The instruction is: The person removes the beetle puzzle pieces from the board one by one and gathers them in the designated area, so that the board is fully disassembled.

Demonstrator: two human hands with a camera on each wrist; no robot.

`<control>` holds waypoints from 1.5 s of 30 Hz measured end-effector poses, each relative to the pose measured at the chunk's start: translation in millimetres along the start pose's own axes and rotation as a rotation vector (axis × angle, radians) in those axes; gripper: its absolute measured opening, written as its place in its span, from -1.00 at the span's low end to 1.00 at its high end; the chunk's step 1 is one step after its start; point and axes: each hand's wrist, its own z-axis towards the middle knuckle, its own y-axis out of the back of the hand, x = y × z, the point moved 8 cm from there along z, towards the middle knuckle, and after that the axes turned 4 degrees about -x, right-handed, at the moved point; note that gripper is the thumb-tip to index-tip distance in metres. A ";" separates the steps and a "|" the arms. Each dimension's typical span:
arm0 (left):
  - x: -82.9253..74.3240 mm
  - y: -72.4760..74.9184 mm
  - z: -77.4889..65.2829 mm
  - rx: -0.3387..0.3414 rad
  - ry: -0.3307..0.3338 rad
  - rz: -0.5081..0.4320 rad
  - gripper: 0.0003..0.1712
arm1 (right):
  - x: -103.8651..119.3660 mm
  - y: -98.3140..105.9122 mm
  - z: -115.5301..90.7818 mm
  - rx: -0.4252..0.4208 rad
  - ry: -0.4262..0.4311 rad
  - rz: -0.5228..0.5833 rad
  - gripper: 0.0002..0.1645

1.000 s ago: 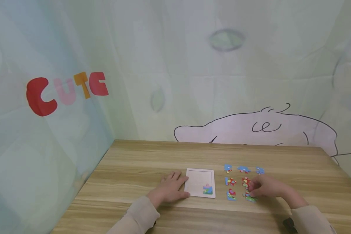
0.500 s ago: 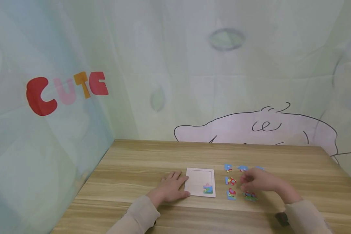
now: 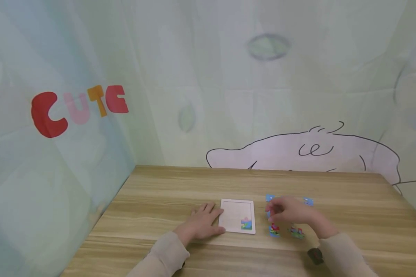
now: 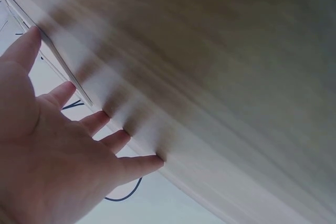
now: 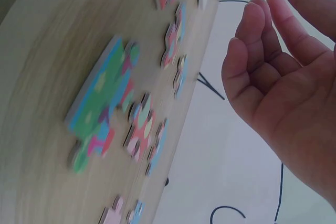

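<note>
My left hand lies on the table with its fingers spread. Its index finger and thumb touch the left edge of a square puzzle tray. One blue and green puzzle piece lies in the tray's lower right corner. My right hand hovers over the loose pieces to the right, hiding some of them. In the right wrist view its fingers are loosely bent, the thumb is apart, and nothing is held. Under it lie a green-edged piece and a red patterned piece.
Other loose pieces include a blue corner piece at the back and a red and blue piece nearer the front. The wooden table meets a printed curtain behind and on the left.
My right hand has moved left across the loose pieces, from the right column to the left one. The left hand, tray and pieces stay where they were.
</note>
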 end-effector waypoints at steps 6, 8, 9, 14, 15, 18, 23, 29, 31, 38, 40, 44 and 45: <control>-0.6 0.3 -1.1 0.004 0.003 -0.008 -0.23 | 7.7 -9.3 9.7 0.030 0.000 0.080 -0.70; -0.6 0.4 -1.3 0.003 0.003 -0.010 -0.23 | 10.6 -12.4 12.8 0.033 0.007 0.093 -0.69; -0.7 0.5 -1.3 0.003 0.002 -0.010 -0.23 | 12.2 -14.2 14.4 0.036 0.013 0.100 -0.69; -1.1 0.8 -1.2 -0.003 -0.001 -0.009 -0.23 | 16.4 -23.1 23.3 0.042 0.028 0.092 -0.70; -1.3 1.1 -1.1 -0.005 -0.002 -0.007 -0.23 | 16.7 -24.9 25.2 0.046 0.023 0.093 -0.70; -2.0 1.6 -1.2 -0.009 -0.004 -0.001 -0.23 | 16.8 -29.5 30.8 0.052 0.003 0.080 -0.68; -1.9 1.7 -0.9 -0.012 -0.001 0.012 -0.23 | 19.3 -36.4 37.4 0.063 0.006 0.069 -0.66; -1.5 0.9 -0.4 -0.017 -0.003 0.018 -0.23 | 17.2 -44.6 43.6 0.065 -0.035 0.051 -0.66; -1.3 0.6 -0.1 -0.019 -0.005 0.020 -0.23 | 16.7 -47.3 45.2 0.067 -0.040 0.051 -0.65; -1.9 1.2 -0.1 -0.021 -0.006 0.021 -0.23 | 17.2 -54.7 47.7 0.086 -0.054 0.044 -0.62; -2.2 1.8 -0.5 -0.020 -0.005 0.018 -0.24 | 16.9 -55.9 48.3 0.087 -0.062 0.037 -0.62; -2.7 2.4 -1.0 -0.018 -0.002 0.015 -0.24 | 15.3 -57.5 49.4 0.087 -0.069 0.026 -0.60; -2.7 2.5 -1.0 -0.018 -0.002 0.015 -0.24 | 14.6 -57.9 49.7 0.086 -0.068 0.022 -0.59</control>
